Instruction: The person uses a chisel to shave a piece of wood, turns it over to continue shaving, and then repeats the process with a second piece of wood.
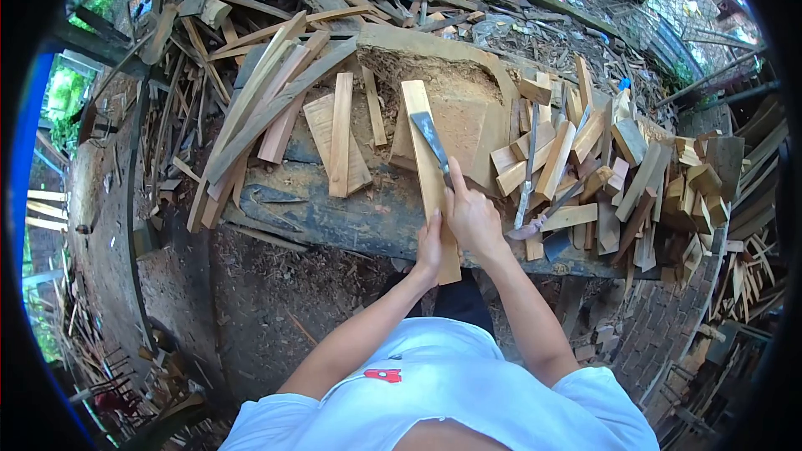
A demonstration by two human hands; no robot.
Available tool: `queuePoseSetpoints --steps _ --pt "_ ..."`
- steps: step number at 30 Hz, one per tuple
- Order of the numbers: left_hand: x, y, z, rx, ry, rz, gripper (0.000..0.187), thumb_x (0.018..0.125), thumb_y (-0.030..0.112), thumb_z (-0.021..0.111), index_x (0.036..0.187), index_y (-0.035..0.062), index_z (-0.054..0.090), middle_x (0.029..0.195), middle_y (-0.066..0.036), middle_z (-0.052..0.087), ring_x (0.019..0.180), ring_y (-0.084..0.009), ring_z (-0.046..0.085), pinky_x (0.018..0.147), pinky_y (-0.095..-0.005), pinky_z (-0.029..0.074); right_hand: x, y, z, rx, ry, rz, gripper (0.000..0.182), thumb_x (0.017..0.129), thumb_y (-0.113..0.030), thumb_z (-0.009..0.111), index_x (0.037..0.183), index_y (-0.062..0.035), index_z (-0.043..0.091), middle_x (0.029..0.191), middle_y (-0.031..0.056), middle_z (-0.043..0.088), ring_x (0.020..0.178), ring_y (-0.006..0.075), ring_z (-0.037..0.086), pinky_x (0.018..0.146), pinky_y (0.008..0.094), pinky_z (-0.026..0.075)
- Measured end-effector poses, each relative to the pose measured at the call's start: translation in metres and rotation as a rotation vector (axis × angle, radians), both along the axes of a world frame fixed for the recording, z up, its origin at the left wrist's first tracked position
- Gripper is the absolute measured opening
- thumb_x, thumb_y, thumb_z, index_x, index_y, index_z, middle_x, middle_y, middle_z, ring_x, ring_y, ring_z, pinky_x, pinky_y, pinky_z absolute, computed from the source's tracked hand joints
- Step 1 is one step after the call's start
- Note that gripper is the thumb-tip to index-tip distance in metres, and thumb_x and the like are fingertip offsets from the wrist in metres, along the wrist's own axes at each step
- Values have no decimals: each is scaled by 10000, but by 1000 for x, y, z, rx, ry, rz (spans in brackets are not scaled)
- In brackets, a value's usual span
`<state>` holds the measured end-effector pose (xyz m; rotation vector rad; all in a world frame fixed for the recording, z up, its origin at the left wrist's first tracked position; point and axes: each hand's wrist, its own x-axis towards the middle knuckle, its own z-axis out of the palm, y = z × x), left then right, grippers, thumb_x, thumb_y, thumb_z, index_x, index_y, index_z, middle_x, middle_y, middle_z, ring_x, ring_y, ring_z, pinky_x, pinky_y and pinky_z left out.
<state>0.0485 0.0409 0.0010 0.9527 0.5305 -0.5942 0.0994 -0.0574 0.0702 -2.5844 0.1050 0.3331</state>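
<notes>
Wooden strip slants over the tabletop, near end past its edge; fingers of the left hand clasp the strip's left side; fingers of the right hand close round a knife, index finger stretched forward, blade over the strip.

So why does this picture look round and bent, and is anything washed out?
Head view: black corners surround a rounded, fisheye-like image, and the dark bar at left looks bowed; head view: the greenery near the left edge glares pale in patches; head view: the knife, plank, left hand and right hand look fairly clear.
</notes>
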Motion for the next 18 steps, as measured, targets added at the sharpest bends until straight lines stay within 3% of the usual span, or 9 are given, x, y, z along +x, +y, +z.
queuePoseSetpoints --steps 3,7,9,15,18 --pt "-2 1 -10 9 -1 -18 546 993 573 362 1013 45 502 646 -74 538 494 -192 573 441 -332 508 2 -1 2 -9 5 4 533 988 -302 433 1481 -154 296 778 289 647 770 501 632 710 590 498" --pt "-1 -1 8 22 60 7 552 991 579 360 983 50 519 651 -70 531 497 -190 567 446 -331 506 68 13 -20 9 -13 -28 539 989 -307 436 1481 -141 294 787 283 653 780 492 640 713 586 505" --pt "1 -1 18 -1 77 14 552 988 584 364 941 58 523 653 -71 529 497 -188 562 453 -332 511 83 15 -38 -51 -148 -4 576 966 -301 488 1490 -166 292 751 262 662 721 475 659 652 570 533" --pt "2 2 -2 -13 30 -5 534 997 564 361 942 59 524 652 -64 535 497 -180 567 435 -315 501 10 3 6 -86 54 13 554 982 -316 454 1490 -164 293 788 258 670 761 466 665 693 574 530" --pt "-6 -2 -3 8 42 5 529 1001 555 357 937 58 524 650 -62 538 491 -178 567 434 -315 505 51 9 -1 -49 2 -26 544 989 -299 429 1488 -151 273 808 303 655 781 508 634 704 593 499"
